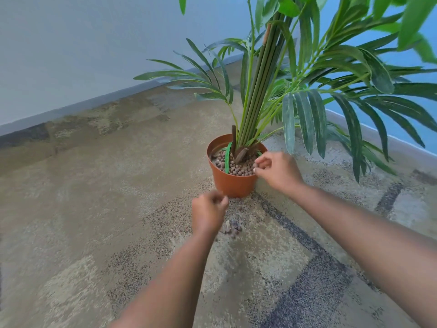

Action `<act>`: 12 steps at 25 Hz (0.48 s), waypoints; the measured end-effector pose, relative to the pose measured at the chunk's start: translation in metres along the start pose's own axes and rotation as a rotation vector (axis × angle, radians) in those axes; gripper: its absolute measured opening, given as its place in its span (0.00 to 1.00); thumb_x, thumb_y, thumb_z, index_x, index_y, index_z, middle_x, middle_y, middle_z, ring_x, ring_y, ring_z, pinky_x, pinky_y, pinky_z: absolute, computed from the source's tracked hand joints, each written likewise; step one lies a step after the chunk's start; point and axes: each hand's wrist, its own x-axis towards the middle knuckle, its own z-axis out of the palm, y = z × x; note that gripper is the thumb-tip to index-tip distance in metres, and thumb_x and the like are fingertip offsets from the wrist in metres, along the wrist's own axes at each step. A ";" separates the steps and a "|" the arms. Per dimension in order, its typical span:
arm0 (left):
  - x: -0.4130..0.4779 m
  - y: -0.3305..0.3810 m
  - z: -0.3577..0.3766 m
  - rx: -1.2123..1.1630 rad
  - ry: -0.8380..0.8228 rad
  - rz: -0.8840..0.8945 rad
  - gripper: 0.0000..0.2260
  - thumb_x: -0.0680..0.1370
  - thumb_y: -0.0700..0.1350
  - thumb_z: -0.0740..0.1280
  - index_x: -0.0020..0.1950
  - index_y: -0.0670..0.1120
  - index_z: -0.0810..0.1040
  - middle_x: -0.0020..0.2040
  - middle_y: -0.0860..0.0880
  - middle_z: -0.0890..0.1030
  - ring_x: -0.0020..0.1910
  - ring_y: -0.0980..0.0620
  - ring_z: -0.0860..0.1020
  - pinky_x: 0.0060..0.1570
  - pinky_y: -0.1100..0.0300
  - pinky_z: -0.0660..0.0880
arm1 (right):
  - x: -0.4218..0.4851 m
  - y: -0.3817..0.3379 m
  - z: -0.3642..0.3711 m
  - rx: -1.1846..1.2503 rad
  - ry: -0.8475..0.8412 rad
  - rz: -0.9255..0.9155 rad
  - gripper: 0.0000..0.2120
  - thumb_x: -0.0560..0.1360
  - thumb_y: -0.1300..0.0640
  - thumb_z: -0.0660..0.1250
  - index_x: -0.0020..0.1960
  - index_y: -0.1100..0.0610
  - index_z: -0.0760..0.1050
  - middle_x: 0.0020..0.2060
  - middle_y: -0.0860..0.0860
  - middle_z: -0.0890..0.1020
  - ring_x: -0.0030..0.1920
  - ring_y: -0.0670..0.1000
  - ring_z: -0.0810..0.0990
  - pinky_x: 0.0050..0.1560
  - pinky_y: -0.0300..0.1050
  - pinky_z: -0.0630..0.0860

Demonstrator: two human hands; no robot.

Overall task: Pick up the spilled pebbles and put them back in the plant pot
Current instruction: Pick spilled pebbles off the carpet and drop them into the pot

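Soft even daylight, wide-angle edge distortion

Floor [94,209] is carpet, mottled tan/beige with dark grey speckled bands crossing on the near right side. Terracotta-coloured plant pot [233,183] stands upright directly on it, near the wall corner. Small cluster of brown spilled pebbles [233,227] lies on the carpet just in front of the pot; a few more sit right at the pot's base.

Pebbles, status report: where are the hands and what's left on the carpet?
Right hand at pot rim, fingers pinched. Left hand curled low by the pot's base. Small cluster of pebbles left on carpet. Nothing in the way.
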 end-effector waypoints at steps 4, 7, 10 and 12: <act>0.061 0.068 -0.001 0.006 0.120 0.038 0.02 0.72 0.44 0.75 0.40 0.50 0.84 0.38 0.52 0.84 0.35 0.56 0.81 0.37 0.60 0.80 | 0.043 -0.009 0.016 -0.026 0.006 0.292 0.04 0.70 0.54 0.77 0.43 0.50 0.82 0.41 0.48 0.85 0.39 0.49 0.83 0.40 0.46 0.82; 0.077 0.079 0.005 0.141 0.087 0.059 0.11 0.71 0.42 0.76 0.33 0.52 0.77 0.34 0.51 0.80 0.36 0.50 0.80 0.34 0.60 0.75 | 0.048 -0.010 0.032 -0.095 -0.020 0.333 0.04 0.71 0.53 0.77 0.44 0.50 0.83 0.44 0.50 0.86 0.41 0.52 0.83 0.36 0.42 0.78; 0.079 0.069 0.013 0.211 0.089 0.034 0.08 0.69 0.45 0.78 0.44 0.45 0.84 0.40 0.49 0.81 0.44 0.46 0.82 0.41 0.55 0.77 | 0.043 -0.008 0.036 -0.088 0.015 0.329 0.08 0.71 0.52 0.78 0.49 0.50 0.84 0.48 0.50 0.86 0.45 0.53 0.83 0.43 0.45 0.80; 0.076 0.061 0.017 0.205 0.111 0.030 0.14 0.70 0.45 0.78 0.52 0.42 0.84 0.47 0.46 0.84 0.46 0.46 0.81 0.45 0.55 0.78 | 0.033 -0.006 0.031 -0.025 0.089 0.286 0.05 0.72 0.52 0.76 0.48 0.49 0.85 0.46 0.49 0.86 0.43 0.52 0.83 0.42 0.44 0.81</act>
